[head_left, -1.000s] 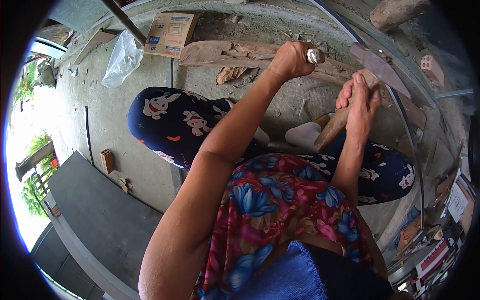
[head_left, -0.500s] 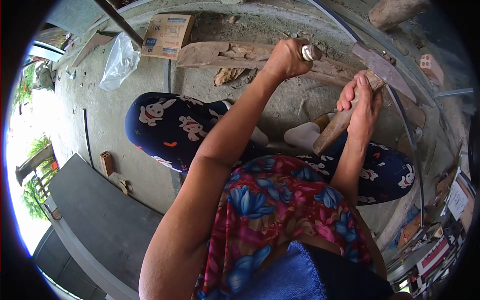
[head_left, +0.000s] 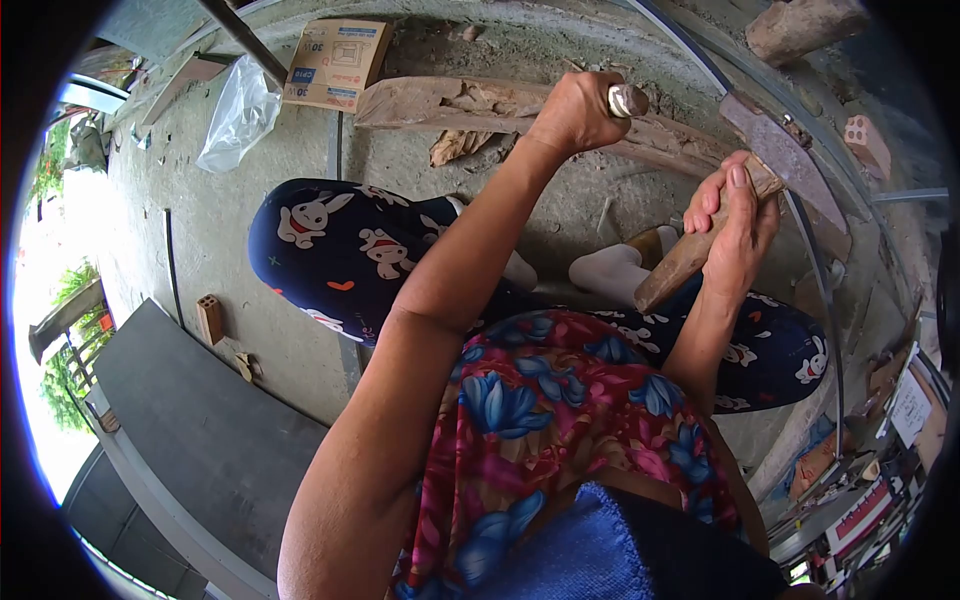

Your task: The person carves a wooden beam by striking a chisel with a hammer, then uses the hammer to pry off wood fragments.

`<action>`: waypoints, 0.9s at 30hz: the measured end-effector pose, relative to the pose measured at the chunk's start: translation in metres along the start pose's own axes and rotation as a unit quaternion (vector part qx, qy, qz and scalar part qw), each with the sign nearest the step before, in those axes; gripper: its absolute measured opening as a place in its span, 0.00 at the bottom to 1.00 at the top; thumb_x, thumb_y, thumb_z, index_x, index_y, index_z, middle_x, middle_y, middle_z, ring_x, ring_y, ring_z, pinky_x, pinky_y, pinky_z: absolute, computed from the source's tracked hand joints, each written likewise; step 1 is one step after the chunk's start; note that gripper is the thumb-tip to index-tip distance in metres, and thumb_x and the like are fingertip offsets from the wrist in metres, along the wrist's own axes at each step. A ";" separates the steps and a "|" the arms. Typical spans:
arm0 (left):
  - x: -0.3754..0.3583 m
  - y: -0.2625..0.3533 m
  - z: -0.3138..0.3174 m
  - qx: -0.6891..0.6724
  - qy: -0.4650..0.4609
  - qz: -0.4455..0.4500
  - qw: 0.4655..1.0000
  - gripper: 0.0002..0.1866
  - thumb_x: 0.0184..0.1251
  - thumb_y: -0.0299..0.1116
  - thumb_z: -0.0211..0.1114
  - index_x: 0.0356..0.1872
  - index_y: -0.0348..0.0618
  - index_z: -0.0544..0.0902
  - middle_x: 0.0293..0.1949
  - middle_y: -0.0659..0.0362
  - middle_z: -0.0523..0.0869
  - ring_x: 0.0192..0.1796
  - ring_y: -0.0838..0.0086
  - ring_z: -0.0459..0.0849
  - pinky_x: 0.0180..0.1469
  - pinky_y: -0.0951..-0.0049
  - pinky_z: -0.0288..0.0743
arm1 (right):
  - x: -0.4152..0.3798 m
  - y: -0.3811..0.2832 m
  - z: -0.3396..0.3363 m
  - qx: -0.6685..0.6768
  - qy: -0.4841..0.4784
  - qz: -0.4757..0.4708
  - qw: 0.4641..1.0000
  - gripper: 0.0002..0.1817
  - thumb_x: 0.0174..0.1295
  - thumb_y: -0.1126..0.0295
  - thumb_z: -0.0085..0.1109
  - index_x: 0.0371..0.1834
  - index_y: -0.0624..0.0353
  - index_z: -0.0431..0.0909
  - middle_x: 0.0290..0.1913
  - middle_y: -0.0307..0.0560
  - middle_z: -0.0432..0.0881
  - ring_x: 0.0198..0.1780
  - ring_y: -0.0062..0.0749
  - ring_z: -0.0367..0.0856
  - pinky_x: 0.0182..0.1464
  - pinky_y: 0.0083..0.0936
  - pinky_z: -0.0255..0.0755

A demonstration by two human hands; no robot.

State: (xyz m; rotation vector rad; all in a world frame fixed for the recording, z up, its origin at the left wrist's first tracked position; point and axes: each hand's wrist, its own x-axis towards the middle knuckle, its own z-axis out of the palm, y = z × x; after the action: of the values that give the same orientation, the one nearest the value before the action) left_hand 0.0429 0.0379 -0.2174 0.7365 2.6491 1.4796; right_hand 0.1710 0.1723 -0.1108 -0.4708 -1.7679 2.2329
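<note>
My left hand [head_left: 582, 112] is wrapped round a short handle with a whitish band and a dark end [head_left: 628, 101], above a long carved wooden beam [head_left: 420, 103] on the floor. The tool's far end is hidden by my fist. My right hand [head_left: 738, 222] grips the thick wooden handle [head_left: 680, 268] of a hammer-like tool. Its long, rusty metal head [head_left: 785, 155] lies just beyond my fingers, over the right part of the beam. A dry brown leaf [head_left: 460, 147] is beside the beam's near edge.
A cardboard box [head_left: 335, 65] and a clear plastic bag [head_left: 240, 113] are at the upper left. One brick [head_left: 209, 319] stands at left, another [head_left: 867, 146] at upper right. A log [head_left: 805, 28] lies at top right. My bent knees flank the floor before me.
The right hand and the hammer-like tool have moved slightly to the right. My left hand has barely shifted and keeps its hold.
</note>
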 end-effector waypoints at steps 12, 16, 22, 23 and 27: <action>-0.003 0.003 0.000 0.005 -0.014 -0.010 1.000 0.08 0.46 0.35 0.64 0.26 0.42 0.83 0.25 0.47 0.84 0.30 0.52 0.84 0.36 0.60 0.80 | -0.001 0.002 0.005 0.008 0.001 -0.001 1.000 0.09 0.69 0.65 0.50 0.41 0.60 0.69 0.20 0.39 0.68 0.17 0.20 0.65 0.19 0.20 0.64; -0.004 -0.004 0.005 -0.007 -0.027 -0.016 0.999 0.09 0.47 0.32 0.64 0.29 0.40 0.83 0.25 0.46 0.84 0.32 0.52 0.85 0.36 0.61 0.80 | -0.001 0.014 0.009 0.019 0.018 0.015 1.000 0.09 0.69 0.65 0.50 0.40 0.60 0.70 0.19 0.38 0.68 0.16 0.20 0.65 0.19 0.20 0.63; -0.003 -0.008 0.008 0.006 -0.016 -0.002 1.000 0.09 0.47 0.33 0.65 0.28 0.40 0.82 0.25 0.47 0.84 0.32 0.52 0.85 0.36 0.61 0.80 | 0.009 0.035 0.011 -0.006 -0.007 0.116 0.993 0.12 0.67 0.62 0.53 0.34 0.58 0.67 0.19 0.38 0.68 0.16 0.20 0.65 0.17 0.20 0.62; -0.006 -0.009 0.009 0.005 -0.019 -0.011 1.000 0.09 0.47 0.33 0.65 0.28 0.40 0.82 0.25 0.47 0.84 0.31 0.52 0.85 0.36 0.61 0.80 | 0.006 0.030 0.008 0.002 0.003 0.110 0.994 0.12 0.67 0.62 0.53 0.34 0.58 0.68 0.19 0.38 0.68 0.16 0.20 0.65 0.18 0.20 0.62; -0.005 -0.005 0.006 0.002 -0.021 -0.026 0.999 0.09 0.47 0.33 0.64 0.28 0.40 0.82 0.26 0.46 0.84 0.31 0.52 0.85 0.36 0.62 0.80 | 0.005 0.015 0.005 0.040 0.027 0.006 0.999 0.10 0.68 0.63 0.51 0.36 0.58 0.69 0.19 0.38 0.68 0.16 0.20 0.66 0.18 0.19 0.63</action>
State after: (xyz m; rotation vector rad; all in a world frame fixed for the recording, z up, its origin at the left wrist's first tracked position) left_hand 0.0468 0.0385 -0.2262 0.6857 2.6199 1.4313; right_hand 0.1644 0.1659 -0.1252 -0.5201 -1.6472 2.2679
